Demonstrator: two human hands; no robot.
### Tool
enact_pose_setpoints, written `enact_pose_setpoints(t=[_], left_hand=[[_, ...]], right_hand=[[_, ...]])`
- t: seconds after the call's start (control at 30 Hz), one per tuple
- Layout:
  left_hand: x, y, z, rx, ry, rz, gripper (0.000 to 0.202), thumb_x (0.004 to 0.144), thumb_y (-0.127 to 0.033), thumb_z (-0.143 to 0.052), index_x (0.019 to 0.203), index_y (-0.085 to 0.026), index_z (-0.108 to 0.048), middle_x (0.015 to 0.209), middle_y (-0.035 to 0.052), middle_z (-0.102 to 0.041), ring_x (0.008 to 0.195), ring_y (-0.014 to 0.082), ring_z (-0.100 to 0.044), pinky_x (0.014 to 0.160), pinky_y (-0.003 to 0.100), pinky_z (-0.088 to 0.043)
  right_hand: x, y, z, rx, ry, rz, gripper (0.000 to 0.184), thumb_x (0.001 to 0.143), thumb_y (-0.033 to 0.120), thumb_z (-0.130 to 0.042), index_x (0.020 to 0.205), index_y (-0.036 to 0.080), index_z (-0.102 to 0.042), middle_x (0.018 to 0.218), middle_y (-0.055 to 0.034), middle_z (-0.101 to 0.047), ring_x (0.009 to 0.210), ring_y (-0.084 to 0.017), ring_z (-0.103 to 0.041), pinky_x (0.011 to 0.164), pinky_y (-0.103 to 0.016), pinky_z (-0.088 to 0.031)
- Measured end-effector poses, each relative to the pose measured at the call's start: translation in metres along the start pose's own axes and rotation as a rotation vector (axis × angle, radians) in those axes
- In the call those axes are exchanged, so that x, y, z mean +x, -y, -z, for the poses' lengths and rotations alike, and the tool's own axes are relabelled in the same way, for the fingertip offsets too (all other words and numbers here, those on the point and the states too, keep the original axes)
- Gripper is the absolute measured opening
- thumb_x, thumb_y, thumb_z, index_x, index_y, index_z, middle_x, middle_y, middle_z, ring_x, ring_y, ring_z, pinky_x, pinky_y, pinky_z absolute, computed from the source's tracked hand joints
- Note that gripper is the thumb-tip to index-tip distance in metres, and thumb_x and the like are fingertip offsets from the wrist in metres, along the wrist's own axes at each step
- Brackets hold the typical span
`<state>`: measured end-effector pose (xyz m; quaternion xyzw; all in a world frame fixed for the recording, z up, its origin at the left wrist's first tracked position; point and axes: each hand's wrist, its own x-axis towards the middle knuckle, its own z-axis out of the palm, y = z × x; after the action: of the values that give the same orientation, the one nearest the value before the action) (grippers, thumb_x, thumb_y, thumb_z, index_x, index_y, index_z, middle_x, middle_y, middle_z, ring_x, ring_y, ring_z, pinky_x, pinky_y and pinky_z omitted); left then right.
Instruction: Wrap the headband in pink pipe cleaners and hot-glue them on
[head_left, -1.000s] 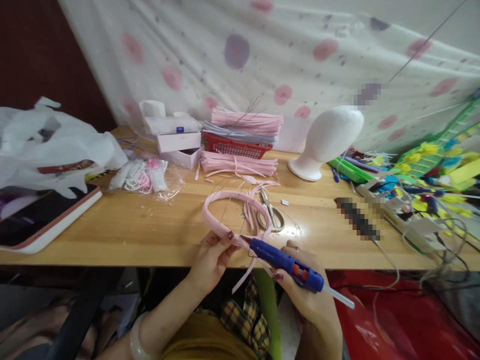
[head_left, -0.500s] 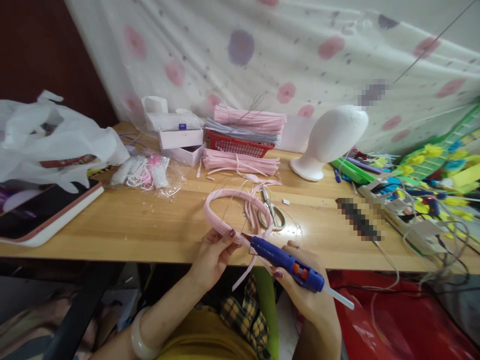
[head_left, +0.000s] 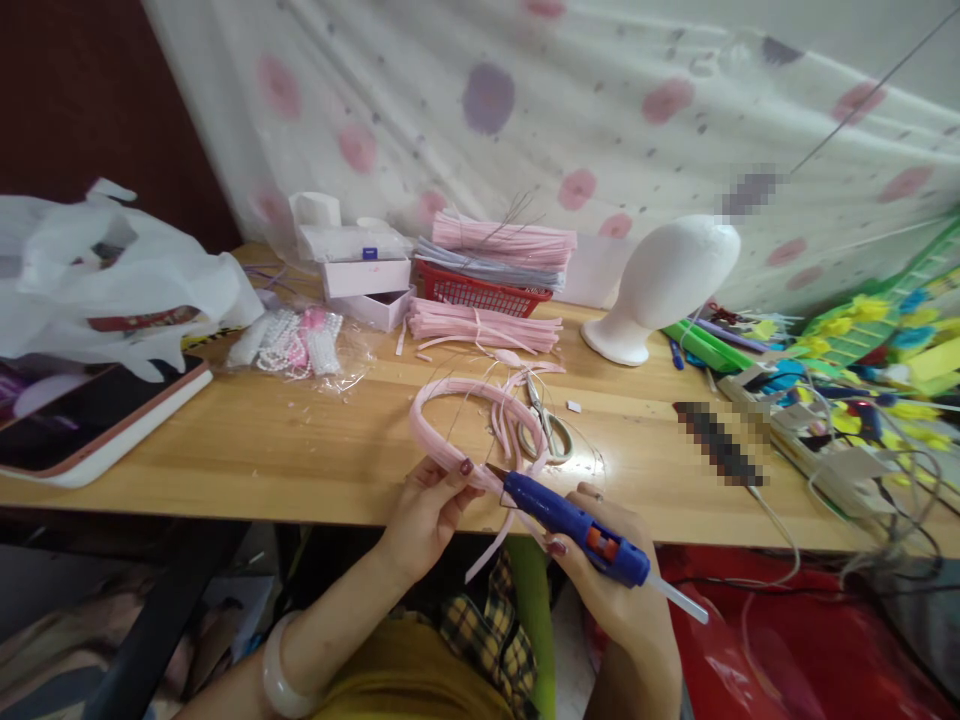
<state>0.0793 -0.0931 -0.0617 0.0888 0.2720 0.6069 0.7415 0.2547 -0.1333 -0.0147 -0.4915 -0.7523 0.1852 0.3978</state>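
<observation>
My left hand (head_left: 431, 505) pinches the near side of a pink ring of bundled strips (head_left: 429, 432), held above the front of the table. In my right hand (head_left: 611, 560) is a blue hot glue gun (head_left: 555, 507), its fingers wrapped round the body and a clear glue stick (head_left: 679, 598) sticking out of the rear. The gun's nozzle points left and lies against or just over the strips beside my left thumb; I cannot tell which. A loose pink strip end hangs below the ring. Scissors (head_left: 556, 440) with pale handles lie behind the ring's right side, partly hidden.
Pink strip bundles (head_left: 480, 328) lie before a red basket (head_left: 480, 290) of more strips. A white foam head (head_left: 667, 285) stands back right. Bagged beads (head_left: 300, 340), a tablet-like device (head_left: 97, 420) and a plastic bag (head_left: 127, 280) are left. A power strip (head_left: 810, 450) with cables sits right.
The view has shifted very slightly. My hands, the glue gun and the pink ring stay in nearly the same place.
</observation>
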Motion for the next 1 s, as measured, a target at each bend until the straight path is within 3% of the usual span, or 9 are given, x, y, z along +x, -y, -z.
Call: enact_pose_setpoints(t=[0.43, 0.57, 0.67, 0.77, 0.83, 0.9, 1.0], left_hand=[[-0.001, 0.000, 0.001, 0.020, 0.014, 0.002, 0.033, 0.043, -0.021, -0.097, 0.064, -0.014, -0.072, 0.066, 0.0010, -0.075, 0.064, 0.0099, -0.069, 0.064, 0.017, -0.057], [0.000, 0.001, 0.003, 0.004, -0.011, -0.008, 0.033, 0.042, -0.019, -0.097, 0.064, -0.014, -0.072, 0.065, -0.0003, -0.074, 0.062, 0.0089, -0.068, 0.061, 0.016, -0.057], [0.000, 0.001, 0.005, 0.006, -0.027, -0.002, 0.035, 0.040, -0.019, -0.097, 0.064, -0.014, -0.073, 0.064, -0.0010, -0.074, 0.060, 0.0084, -0.067, 0.059, 0.015, -0.057], [0.000, 0.001, 0.006, 0.013, -0.022, 0.004, 0.035, 0.041, -0.020, -0.097, 0.064, -0.014, -0.072, 0.064, -0.0008, -0.074, 0.059, 0.0079, -0.067, 0.059, 0.015, -0.057], [0.000, 0.001, 0.005, 0.017, -0.007, -0.001, 0.034, 0.042, -0.020, -0.097, 0.064, -0.014, -0.072, 0.063, -0.0008, -0.074, 0.060, 0.0079, -0.067, 0.060, 0.015, -0.057], [0.000, 0.001, 0.004, 0.023, 0.011, -0.006, 0.032, 0.044, -0.020, -0.096, 0.064, -0.014, -0.072, 0.063, -0.0007, -0.074, 0.060, 0.0080, -0.068, 0.060, 0.015, -0.057], [0.000, 0.001, 0.004, 0.033, 0.017, -0.007, 0.032, 0.045, -0.021, -0.096, 0.064, -0.014, -0.072, 0.064, -0.0005, -0.074, 0.061, 0.0080, -0.068, 0.062, 0.014, -0.057]], right_hand=[[0.001, -0.002, -0.001, 0.017, -0.024, -0.021, 0.044, 0.089, 0.051, -0.059, 0.058, 0.021, -0.049, 0.054, 0.0026, -0.045, 0.051, -0.013, -0.045, 0.049, -0.027, -0.032], [-0.003, -0.002, -0.004, 0.043, -0.092, -0.055, 0.045, 0.087, 0.057, -0.057, 0.061, 0.021, -0.058, 0.057, -0.0008, -0.053, 0.053, -0.015, -0.050, 0.050, -0.028, -0.036], [-0.006, -0.005, 0.003, 0.060, -0.298, -0.198, 0.049, 0.084, 0.065, -0.055, 0.069, 0.020, -0.067, 0.063, -0.0059, -0.064, 0.056, -0.019, -0.058, 0.051, -0.030, -0.042], [-0.002, -0.020, 0.022, -0.029, -0.562, -0.538, 0.053, 0.079, 0.068, -0.058, 0.078, 0.017, -0.073, 0.064, -0.0083, -0.068, 0.055, -0.020, -0.060, 0.047, -0.029, -0.043], [0.004, -0.037, 0.037, -0.104, -0.622, -0.756, 0.054, 0.074, 0.068, -0.063, 0.084, 0.016, -0.074, 0.063, -0.0075, -0.069, 0.052, -0.020, -0.060, 0.044, -0.029, -0.043], [0.012, -0.057, 0.049, -0.155, -0.625, -0.820, 0.055, 0.071, 0.066, -0.068, 0.091, 0.015, -0.073, 0.065, -0.0074, -0.071, 0.052, -0.021, -0.062, 0.044, -0.029, -0.045], [0.023, -0.086, 0.054, -0.230, -0.637, -0.738, 0.053, 0.072, 0.062, -0.066, 0.093, 0.014, -0.073, 0.069, -0.0087, -0.073, 0.062, -0.025, -0.067, 0.053, -0.032, -0.051]])
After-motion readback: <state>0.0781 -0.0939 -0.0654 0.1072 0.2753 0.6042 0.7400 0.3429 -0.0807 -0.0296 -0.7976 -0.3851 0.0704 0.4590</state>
